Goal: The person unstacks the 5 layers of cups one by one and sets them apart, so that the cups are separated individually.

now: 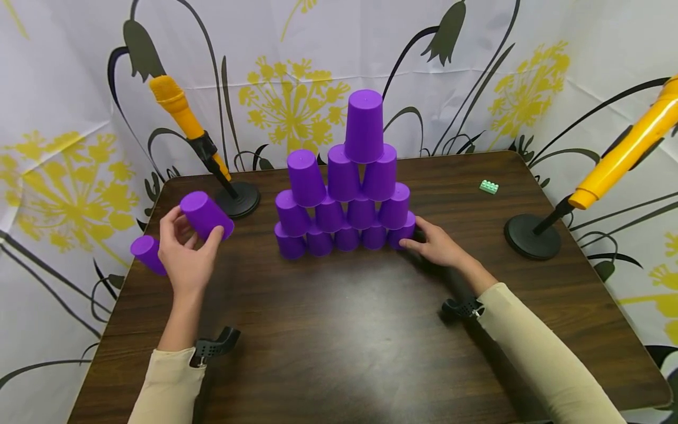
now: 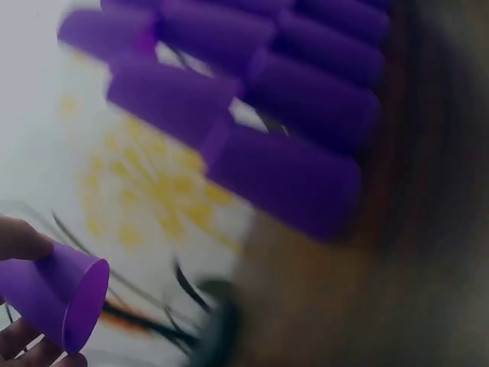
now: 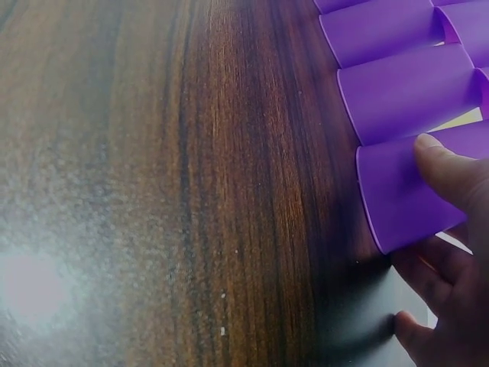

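Floral cloth [image 1: 328, 29] backs the brown worktop [image 1: 339, 335]. Toward its back edge stands a stack [image 1: 361, 213] of 13 purple cups, in rows of 5, 4, 3 and 1. Fingers of the right hand [image 1: 441, 242] grip its bottom right end cup [image 1: 397, 235]; the left hand [image 1: 185, 258] holds 1 raised cup [image 1: 203, 214]. Left edge: 1 loose cup [image 1: 146, 253]. Back left corner: black stand [image 1: 239, 201]. Back right corner: green brick [image 1: 489, 186].
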Demonstrator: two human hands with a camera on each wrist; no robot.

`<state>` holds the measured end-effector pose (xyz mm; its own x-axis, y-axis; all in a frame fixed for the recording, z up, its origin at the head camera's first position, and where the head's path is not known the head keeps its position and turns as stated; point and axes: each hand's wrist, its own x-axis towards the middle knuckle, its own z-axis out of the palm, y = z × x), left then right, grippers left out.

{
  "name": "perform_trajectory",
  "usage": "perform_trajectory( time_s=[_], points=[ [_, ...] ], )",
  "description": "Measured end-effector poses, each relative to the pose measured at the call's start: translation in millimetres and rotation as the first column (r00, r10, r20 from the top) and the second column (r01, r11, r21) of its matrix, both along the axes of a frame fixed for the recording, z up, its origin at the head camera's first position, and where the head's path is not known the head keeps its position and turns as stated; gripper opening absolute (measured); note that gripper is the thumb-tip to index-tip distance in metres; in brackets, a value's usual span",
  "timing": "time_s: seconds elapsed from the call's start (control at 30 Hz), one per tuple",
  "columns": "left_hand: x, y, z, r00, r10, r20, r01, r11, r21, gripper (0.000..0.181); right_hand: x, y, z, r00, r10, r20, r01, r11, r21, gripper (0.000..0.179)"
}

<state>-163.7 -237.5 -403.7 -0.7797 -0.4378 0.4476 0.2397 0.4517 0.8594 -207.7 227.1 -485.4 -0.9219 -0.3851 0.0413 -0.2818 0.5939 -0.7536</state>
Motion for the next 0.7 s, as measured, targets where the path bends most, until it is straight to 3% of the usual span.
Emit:
perform_trajectory(
  time_s=[0.1,0.23,0.37,0.53,0.7],
  points=[
    [-0.7,-22.4,-36.8,0.993,0.094,0.075,-0.095,0.996,0.002,0.066,0.1,-1,-0.7,1.0,-0.006,-0.006,0.006,1.0,-0.001,0.069],
    [0.8,-38.9,-65.6,0.97,0.159,0.183,-0.164,0.986,0.015,0.067,2.4,0,-2.2,1.0,-0.021,-0.003,0.022,1.0,0.009,0.071],
    [2.3,-47.3,-75.8,0.943,0.206,0.261,-0.21,0.978,-0.013,0.068,2.9,0,-3.1,1.0,-0.023,-0.003,0.023,1.0,0.008,0.072],
    [5.1,-54.6,-78.5,0.907,0.274,0.32,-0.266,0.962,-0.07,0.069,0.6,-1,-2.6,1.0,-0.012,-0.021,0.012,1.0,-0.002,0.072],
    [10.2,-58.5,-81.0,0.862,0.384,0.331,-0.335,0.921,-0.198,0.067,1.2,-3,-1.3,1.0,-0.017,-0.008,0.017,1.0,0.005,0.072]
  ],
)
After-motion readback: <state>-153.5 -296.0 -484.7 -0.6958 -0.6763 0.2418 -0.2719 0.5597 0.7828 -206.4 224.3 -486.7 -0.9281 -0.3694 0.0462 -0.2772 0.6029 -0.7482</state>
